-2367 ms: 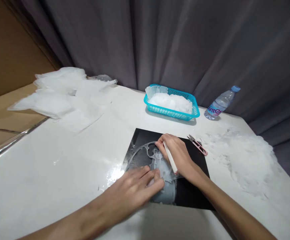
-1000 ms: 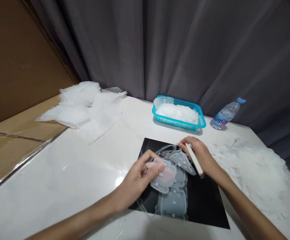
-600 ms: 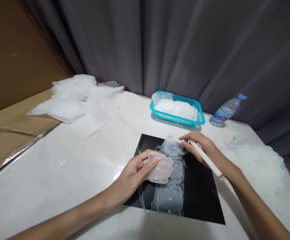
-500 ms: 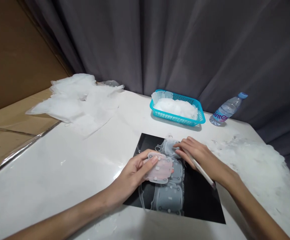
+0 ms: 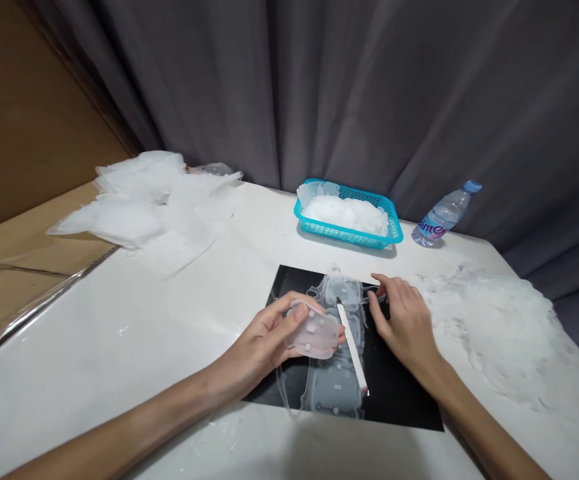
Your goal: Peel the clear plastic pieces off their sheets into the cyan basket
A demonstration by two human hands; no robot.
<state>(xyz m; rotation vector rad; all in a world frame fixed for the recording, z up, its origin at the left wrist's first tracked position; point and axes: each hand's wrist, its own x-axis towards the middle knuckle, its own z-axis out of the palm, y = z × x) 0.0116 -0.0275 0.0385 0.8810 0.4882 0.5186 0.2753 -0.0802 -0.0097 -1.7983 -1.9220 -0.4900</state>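
Observation:
My left hand [image 5: 274, 333] is closed round a small stack of translucent, rounded plastic pieces [image 5: 314, 337] with raised dots, the thumb on top. Beneath it a black sheet [image 5: 399, 393] bears a column of joined translucent moulded pieces [image 5: 336, 390] with thin trim along their edges. Across these pieces lies a white, slim-handled tool [image 5: 353, 350] with a dark pointed tip, touched by neither hand. To the right, my right hand [image 5: 404, 313] has its thumb and a finger on a thin translucent strip [image 5: 366, 293] beside the uppermost piece; their exact contact is partly hidden.
A turquoise basket [image 5: 346, 235] holding white translucent pieces stands at the back, with a water bottle [image 5: 442, 217] to its right. Translucent scraps [image 5: 504, 333] are heaped on the right. White filled bags [image 5: 139, 207] lie back left, near cardboard [image 5: 19, 227]. A grey curtain [image 5: 319, 87] hangs behind.
The white tool has left my right hand and now lies on the sheet. My right hand has moved right, to the thin strip. The left hand keeps its pieces, tilted slightly differently.

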